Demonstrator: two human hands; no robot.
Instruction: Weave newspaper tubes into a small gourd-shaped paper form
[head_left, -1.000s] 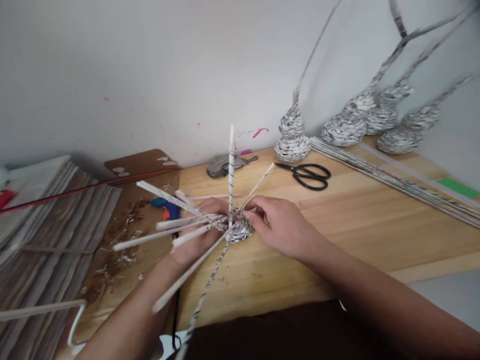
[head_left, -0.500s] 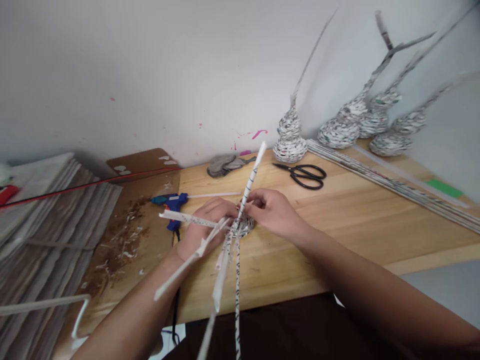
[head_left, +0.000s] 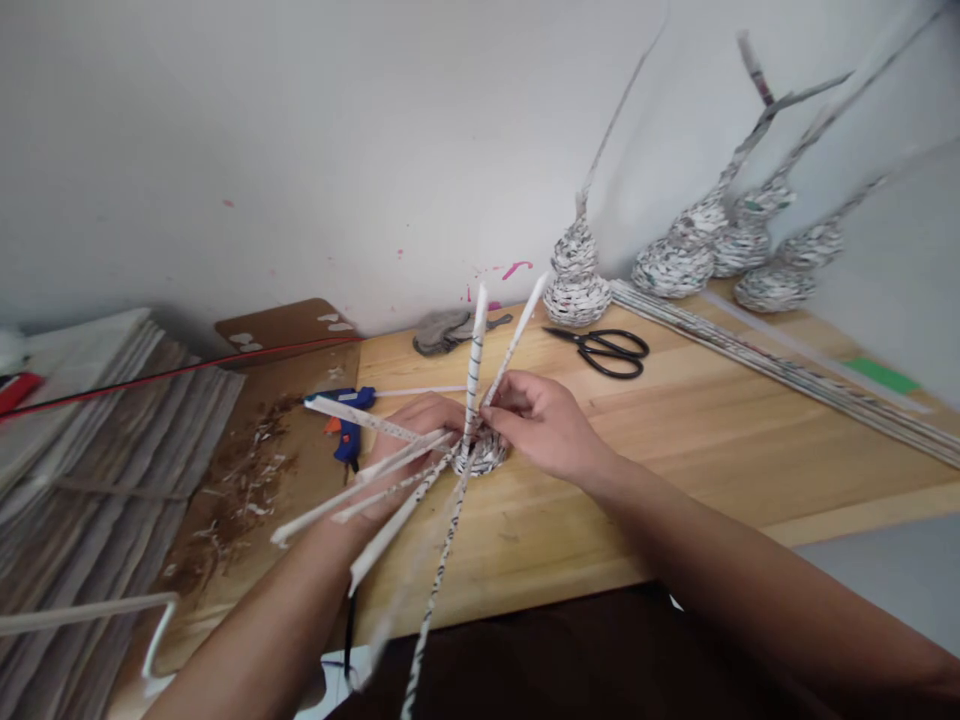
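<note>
A small round weave of rolled newspaper point(head_left: 486, 455) rests on the wooden tabletop, with several paper tubes fanning out from it to the left, toward me and upward. My left hand point(head_left: 420, 425) is closed around its far left side, partly hidden behind the tubes. On the right, my right hand point(head_left: 534, 415) pinches a thin upright paper tube point(head_left: 517, 340) near its base, thumb against finger. Another upright paper tube point(head_left: 475, 360) with dark stripes stands just left of it. One long speckled tube point(head_left: 442, 560) runs down toward my lap.
Black scissors point(head_left: 607, 350) lie behind my right hand, a blue glue gun point(head_left: 347, 425) left of my left hand. A grey cloth point(head_left: 446, 330) sits by the wall. Gourd-shaped woven pieces point(head_left: 577, 290) and long paper tubes point(head_left: 750, 360) are at right; stacked paper point(head_left: 112, 480) at left.
The weave has turned, so its tubes have swung clockwise and leftward. A second upright tube now shows at my right fingers. Both hands have stayed in nearly the same place.
</note>
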